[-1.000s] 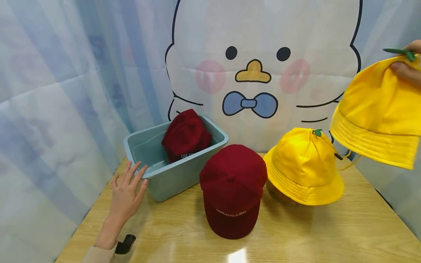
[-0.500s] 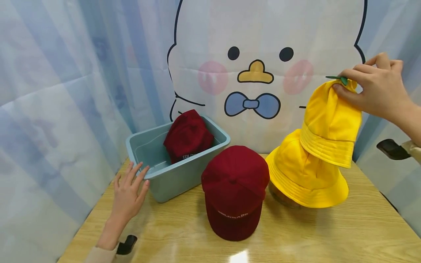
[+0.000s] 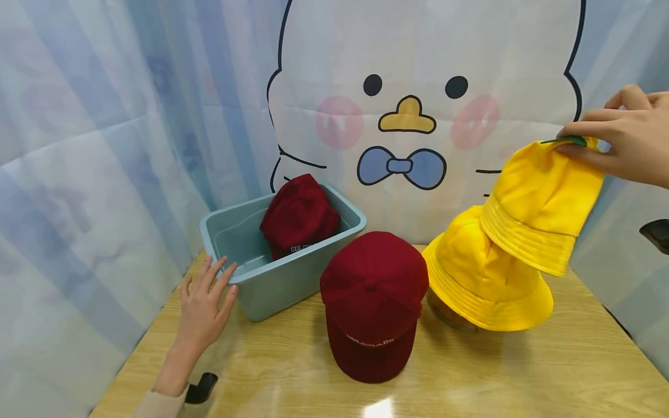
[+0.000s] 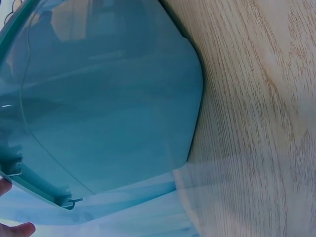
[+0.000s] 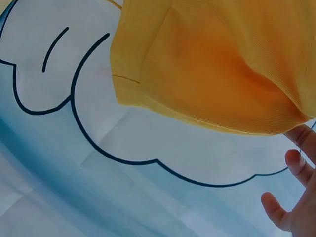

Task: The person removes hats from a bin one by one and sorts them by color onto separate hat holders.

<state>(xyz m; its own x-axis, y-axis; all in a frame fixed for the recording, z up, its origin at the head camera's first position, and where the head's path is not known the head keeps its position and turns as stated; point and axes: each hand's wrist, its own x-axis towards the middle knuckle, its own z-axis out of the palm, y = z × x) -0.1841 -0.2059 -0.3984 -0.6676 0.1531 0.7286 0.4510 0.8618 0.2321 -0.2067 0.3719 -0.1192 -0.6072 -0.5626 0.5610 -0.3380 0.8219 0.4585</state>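
Yellow cloth dangles from the right hand (image 3: 627,138), thumb and fingers pinching this bucket hat (image 3: 543,212) by its crown at the green leaf (image 3: 575,140)! Over to the left hand (image 3: 204,307), fingers loosely spread at the blue-green bin's (image 3: 287,287) near left corner; whether they touch, can't tell. Inside, one dark red cap (image 3: 300,217) fills the right part, poking above the rim. Just beside the bin, another red cap (image 3: 371,290) on the table (image 3: 470,380); right of that, a second yellow hat (image 3: 486,290), partly behind the held one.

Front red cap (image 3: 372,302) reads "COLORADO", rear red cap (image 3: 299,215) "COLO…".
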